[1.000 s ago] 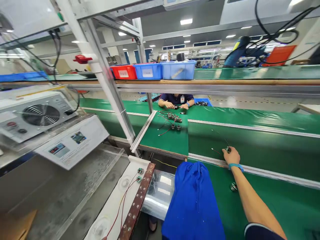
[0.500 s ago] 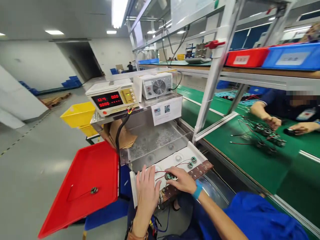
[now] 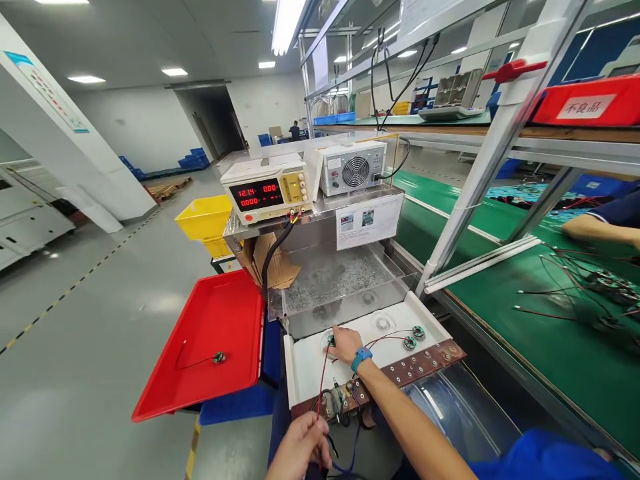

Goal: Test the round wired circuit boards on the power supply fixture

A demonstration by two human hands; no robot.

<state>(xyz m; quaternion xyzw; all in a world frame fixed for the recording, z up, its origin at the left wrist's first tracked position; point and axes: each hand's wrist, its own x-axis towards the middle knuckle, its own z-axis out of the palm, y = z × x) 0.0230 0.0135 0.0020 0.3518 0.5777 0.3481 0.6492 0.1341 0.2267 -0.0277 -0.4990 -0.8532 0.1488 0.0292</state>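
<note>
A: ok so half a second ago your left hand point(image 3: 300, 441) was laid flat over the near end of the white tray point(image 3: 303, 367). Now it's dropped down in front of the tray, and you've got the red wire point(image 3: 323, 381) pinched between thumb and fingers.

B: yep, and your right hand point(image 3: 347, 345)? Looks like that one's gripping the board point(image 3: 331, 341).

A: right, your fingertips are closed on its side, over the left part of the white tray. Can't tell if it's touching the tray or lifted a bit. The wire runs from it down to your left hand.

B: you've also got two more boards point(image 3: 418, 332) near the tray's right end, just beside each other, behind the brown strip point(image 3: 435, 361).

A: plus one lone board point(image 3: 219, 357) in the red tray point(image 3: 230, 313) off to your left, its wire trailing out.

B: power supply point(image 3: 267, 189) past the tray has red digits lit. And that's a co-worker's arm point(image 3: 600, 230) at your far right, over the green bench point(image 3: 550, 373).
</note>
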